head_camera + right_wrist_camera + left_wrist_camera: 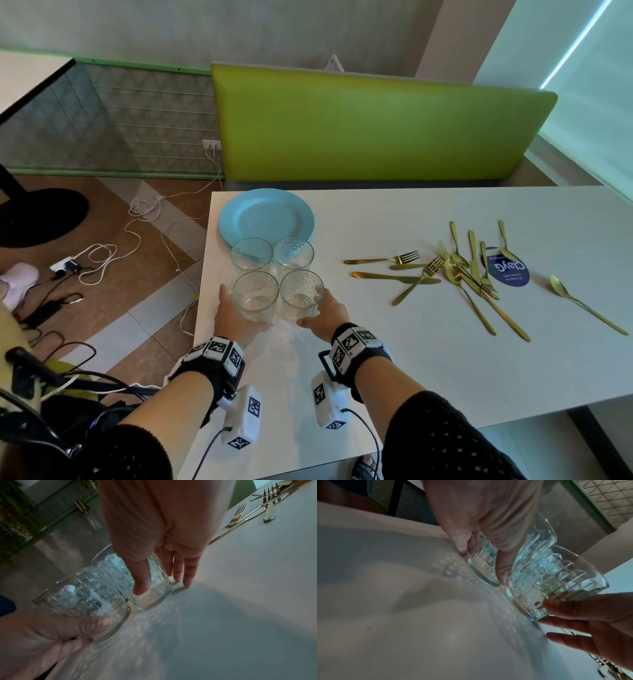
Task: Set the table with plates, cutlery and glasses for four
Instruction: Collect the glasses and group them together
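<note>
On the white table [411, 342], the left hand [236, 317] wraps its thumb and fingers around the near-left glass [255, 295], and the right hand [327, 317] grasps the near-right glass [301, 293] the same way. Both glasses stand upright, touching, just before two more glasses [272, 255] and the stacked blue plates [265, 216]; the gold cutlery [459, 270] lies scattered well to the right.

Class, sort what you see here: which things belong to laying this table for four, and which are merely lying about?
Belongs to the job:
- four glasses, the near two held by the left hand and right hand
- blue plates
- gold cutlery
- white table

Just lying about:
- round sticker under the cutlery
- cables on the floor
- green bench
</note>
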